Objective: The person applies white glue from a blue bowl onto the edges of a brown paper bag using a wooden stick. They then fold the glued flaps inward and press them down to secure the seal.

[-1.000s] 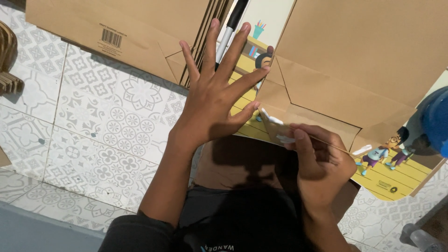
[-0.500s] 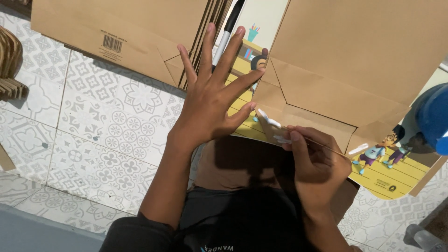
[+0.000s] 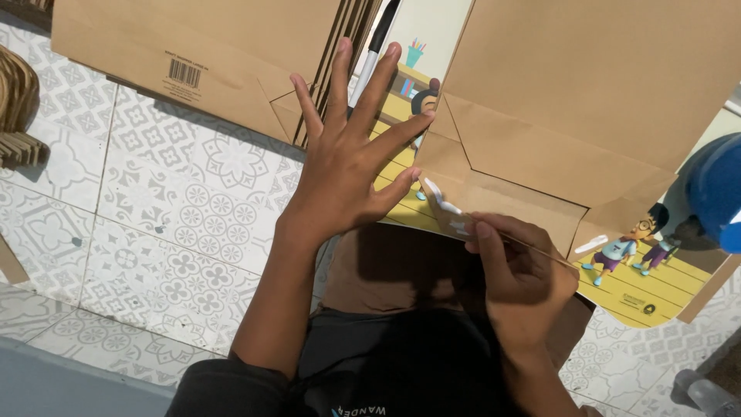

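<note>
My left hand [image 3: 347, 166] lies flat with its fingers spread, holding nothing. It rests on the left edge of a brown paper bag [image 3: 571, 100] and on the yellow cartoon-printed board [image 3: 648, 289] under the bag. My right hand [image 3: 517, 274] is closed around a thin flat applicator [image 3: 449, 212] smeared with white paste. The applicator's tip touches the bag's folded bottom flap [image 3: 509, 197], just right of my left thumb.
A stack of flat brown paper bags [image 3: 193, 54] lies at the top left on the patterned tile floor [image 3: 170, 232]. A black-and-white pen-like stick [image 3: 376, 46] pokes out beside it. A blue rounded object [image 3: 714, 193] is at the right edge, and a woven object [image 3: 15, 108] at the left.
Almost nothing has changed. My left hand stays spread in the same place, and the applicator tip has shifted only slightly along the flap.
</note>
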